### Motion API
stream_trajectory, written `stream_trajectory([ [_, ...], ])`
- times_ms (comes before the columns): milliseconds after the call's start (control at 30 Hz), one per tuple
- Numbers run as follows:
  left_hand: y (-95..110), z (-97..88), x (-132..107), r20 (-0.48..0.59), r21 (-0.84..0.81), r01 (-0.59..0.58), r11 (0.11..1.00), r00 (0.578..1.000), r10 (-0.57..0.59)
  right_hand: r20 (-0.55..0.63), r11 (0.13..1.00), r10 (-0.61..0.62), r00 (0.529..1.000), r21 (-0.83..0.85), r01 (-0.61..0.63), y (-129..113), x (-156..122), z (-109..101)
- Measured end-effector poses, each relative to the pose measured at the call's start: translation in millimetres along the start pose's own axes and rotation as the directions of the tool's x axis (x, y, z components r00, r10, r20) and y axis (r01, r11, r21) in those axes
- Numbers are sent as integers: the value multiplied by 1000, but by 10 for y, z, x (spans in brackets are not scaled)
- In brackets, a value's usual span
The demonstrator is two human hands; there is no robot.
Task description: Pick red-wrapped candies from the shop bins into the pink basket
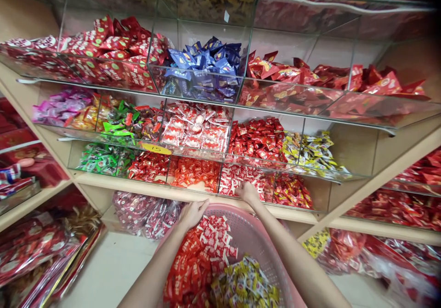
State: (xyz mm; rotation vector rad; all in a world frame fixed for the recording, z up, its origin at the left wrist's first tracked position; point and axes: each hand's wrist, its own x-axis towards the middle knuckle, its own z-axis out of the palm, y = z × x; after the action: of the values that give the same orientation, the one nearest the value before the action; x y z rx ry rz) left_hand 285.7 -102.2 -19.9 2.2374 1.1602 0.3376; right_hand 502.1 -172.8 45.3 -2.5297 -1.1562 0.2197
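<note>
A pink plastic basket [251,223] with a perforated wall sits below the shelf front. Inside it lie red-and-white wrapped candies [215,234], red-wrapped candies [189,266] and yellow-and-white wrapped candies [246,282]. My left hand [193,214] is closed at the basket's upper left rim, close to the wooden shelf edge. My right hand [248,192] reaches over the far rim to a bottom-row compartment of red-and-white candies [234,177]. Its fingers are curled in front of those candies; whatever is in them is hidden.
Clear dividers and front panels [193,149] part the candy compartments. Blue packets [206,64] and red packets [113,46] fill the upper row. A yellow tag [155,148] reads 15. Bagged candies [144,214] lie under the shelf at left. A slanting wooden post [379,179] stands at right.
</note>
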Motion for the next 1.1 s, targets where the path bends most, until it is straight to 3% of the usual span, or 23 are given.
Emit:
stream_trajectory([
  [167, 18, -4, 0, 9, 16, 7, 1000, 1000, -7, -210, 965, -184, 960, 148, 217, 139, -215, -123],
  [300, 36, -7, -12, 8, 38, 23, 999, 1000, -23, -287, 832, -380, 879, 309, 460, 178, -561, 2],
  [400, 62, -23, -29, 13, 46, 6, 999, 1000, -6, -238, 793, -486, 841, 285, 539, 127, -795, 191],
  [500, 86, -39, -42, 17, 40, 7, 999, 1000, -8, -137, 761, -614, 777, 158, 629, 42, -897, 321],
  [633, 79, -36, -38, 17, 55, 11, 998, 1000, -12, 10, 675, -738, 675, -15, 738, -49, -847, 368],
  [767, 28, -4, -15, 8, 89, -21, 996, 1000, 20, 69, 606, -789, 611, -80, 792, -72, -750, 423],
  [867, -6, 14, 2, 1, 90, -27, 996, 1000, 27, 97, 583, -798, 594, -119, 803, -63, -708, 489],
  [1000, -8, 11, 3, 4, 88, -17, 996, 1000, 17, 110, 616, -762, 638, -179, 767, -59, -689, 546],
  [1100, 13, -3, -11, 3, 78, -15, 997, 1000, 15, 99, 615, -759, 643, -216, 759, -54, -691, 572],
])
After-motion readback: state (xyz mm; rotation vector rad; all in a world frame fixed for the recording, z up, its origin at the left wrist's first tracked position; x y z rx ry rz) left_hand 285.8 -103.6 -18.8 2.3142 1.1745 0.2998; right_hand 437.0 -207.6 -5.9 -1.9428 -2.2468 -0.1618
